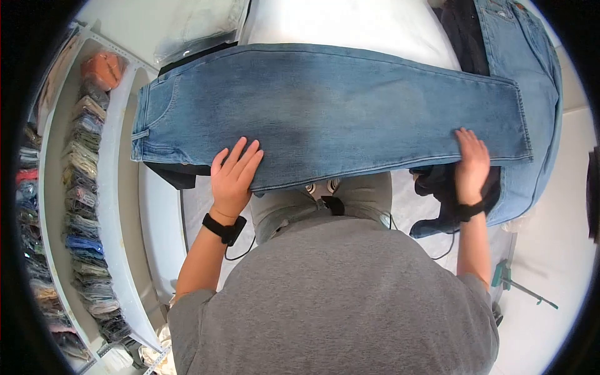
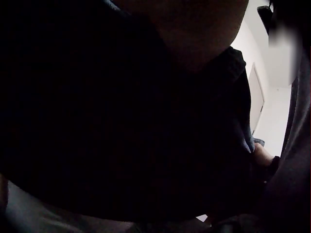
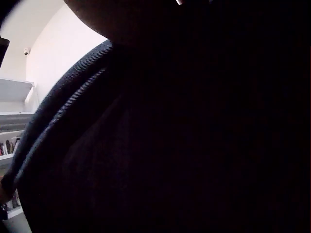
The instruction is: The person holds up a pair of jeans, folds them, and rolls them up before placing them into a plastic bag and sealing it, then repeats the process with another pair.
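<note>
Blue jeans [image 1: 350, 112], folded lengthwise, lie across in front of the person in the head view, waistband at the left, hem at the right. The left hand [image 1: 235, 175] rests on their near edge left of the middle, fingers spread and straight. Near the hem, the right hand [image 1: 472, 164] lies on the near edge with extended fingers, slightly blurred. In the right wrist view a denim edge [image 3: 63, 104] curves past the camera; the rest is mostly dark. The left wrist view is largely dark too, with the right hand [image 2: 262, 155] small at its right edge.
More light-blue jeans [image 1: 540, 112] hang at the right over dark garments [image 1: 465, 31]. A white surface [image 1: 350, 22] lies beyond the jeans, plastic bags [image 1: 197, 31] at back left. Shelves of bagged folded clothes [image 1: 84, 194] line the left side. A green-handled tool [image 1: 503, 275] is at lower right.
</note>
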`<state>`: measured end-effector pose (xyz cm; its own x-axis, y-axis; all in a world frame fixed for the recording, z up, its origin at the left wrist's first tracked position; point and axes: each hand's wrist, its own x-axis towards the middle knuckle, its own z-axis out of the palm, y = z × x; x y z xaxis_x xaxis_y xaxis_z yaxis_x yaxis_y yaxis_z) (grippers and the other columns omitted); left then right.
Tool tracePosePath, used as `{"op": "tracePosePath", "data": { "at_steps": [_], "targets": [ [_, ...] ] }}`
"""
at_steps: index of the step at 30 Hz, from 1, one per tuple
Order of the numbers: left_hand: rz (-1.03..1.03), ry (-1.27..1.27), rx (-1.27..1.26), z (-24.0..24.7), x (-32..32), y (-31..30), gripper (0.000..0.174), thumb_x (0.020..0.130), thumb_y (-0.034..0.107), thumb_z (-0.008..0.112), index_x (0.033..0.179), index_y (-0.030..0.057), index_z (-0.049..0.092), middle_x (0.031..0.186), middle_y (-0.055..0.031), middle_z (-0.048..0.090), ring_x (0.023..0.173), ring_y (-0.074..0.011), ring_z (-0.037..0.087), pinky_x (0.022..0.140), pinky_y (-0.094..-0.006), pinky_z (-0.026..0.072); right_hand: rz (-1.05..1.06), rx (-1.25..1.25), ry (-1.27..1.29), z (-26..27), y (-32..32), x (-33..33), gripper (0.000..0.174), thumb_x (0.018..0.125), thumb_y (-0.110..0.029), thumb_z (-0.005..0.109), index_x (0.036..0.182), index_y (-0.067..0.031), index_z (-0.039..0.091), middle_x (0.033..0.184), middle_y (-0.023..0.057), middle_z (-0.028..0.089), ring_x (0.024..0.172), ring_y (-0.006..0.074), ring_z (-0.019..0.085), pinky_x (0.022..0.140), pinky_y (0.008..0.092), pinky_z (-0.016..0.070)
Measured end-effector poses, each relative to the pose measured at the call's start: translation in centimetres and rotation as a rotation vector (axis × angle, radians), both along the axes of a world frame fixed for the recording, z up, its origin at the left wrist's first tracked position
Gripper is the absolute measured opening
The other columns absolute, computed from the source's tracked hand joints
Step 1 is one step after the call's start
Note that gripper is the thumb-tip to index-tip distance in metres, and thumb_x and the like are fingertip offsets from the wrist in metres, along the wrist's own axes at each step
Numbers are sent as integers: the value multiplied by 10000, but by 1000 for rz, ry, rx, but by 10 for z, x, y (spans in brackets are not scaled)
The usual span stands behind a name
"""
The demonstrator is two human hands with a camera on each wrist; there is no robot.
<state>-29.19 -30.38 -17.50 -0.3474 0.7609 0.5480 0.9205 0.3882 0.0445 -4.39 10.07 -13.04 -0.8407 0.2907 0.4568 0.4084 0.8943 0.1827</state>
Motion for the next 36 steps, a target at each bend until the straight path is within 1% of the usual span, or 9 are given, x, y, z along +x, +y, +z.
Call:
{"op": "tracePosePath", "data": {
  "at_steps": [9,14,19,24,25,28,30,33,36],
  "targets": [
    [-17,-52,-67,23,-9,-14,468,631,13,630,1094,81,631,1172,-55,622,1148,-215,553,964,-402,399,-279,280,-35,14,31,26,485,727,44,460,1135,-157,629,1204,-12,608,1235,191,477,1074,425,254],
    [-73,-154,-53,27,-22,-20,587,549,-17,651,1124,94,616,1209,-44,600,1184,-230,522,985,-433,374,-326,300,-17,36,49,38,506,734,37,466,1173,-175,602,1259,-23,572,1245,198,465,1061,439,267],
    [-25,-115,-120,17,-9,-7,594,584,-12,618,1164,114,584,1310,-108,513,1234,-306,461,1020,-514,284,-587,187,-181,58,64,46,603,756,56,494,1278,-248,497,1391,30,420,1302,214,373,1029,570,282],
    [-15,-132,-36,-14,5,-10,338,800,153,595,1135,116,572,1307,-123,517,1244,-312,454,1031,-537,228,-379,-122,-42,77,92,62,622,703,131,437,1219,-189,575,1413,115,393,1302,343,356,1023,500,354],
    [-47,-180,0,-9,6,-7,443,753,14,576,1185,99,523,1332,-136,494,1267,-312,432,1068,-528,189,-362,-147,-36,85,101,67,612,692,124,451,1206,-179,584,1400,135,405,1295,351,364,1035,474,347],
    [-56,-202,19,-13,4,-4,447,752,2,573,1186,99,518,1337,-125,492,1271,-311,426,1069,-526,189,-397,-187,-180,114,85,62,579,678,101,480,1183,-156,600,1370,175,432,1276,369,384,1053,421,336],
    [-29,-162,-13,-13,2,-7,374,791,161,623,1151,105,543,1309,-114,519,1255,-305,442,1054,-529,207,-442,-203,-320,136,83,57,558,674,83,497,1173,-143,606,1352,195,447,1265,379,395,1058,394,333],
    [-8,-177,-65,-10,3,-5,372,782,131,624,1145,112,545,1308,-109,519,1259,-304,436,1056,-532,206,-108,-368,-76,152,128,45,450,707,19,558,1139,-97,608,1227,201,551,1194,349,482,1015,397,374],
    [-5,-177,-55,-9,4,-4,372,770,103,626,1134,109,554,1306,-108,520,1259,-304,435,1057,-532,209,-130,-442,100,142,150,5,376,739,-52,627,1113,-80,613,1092,189,620,1056,319,574,923,384,442]
  ]
}}
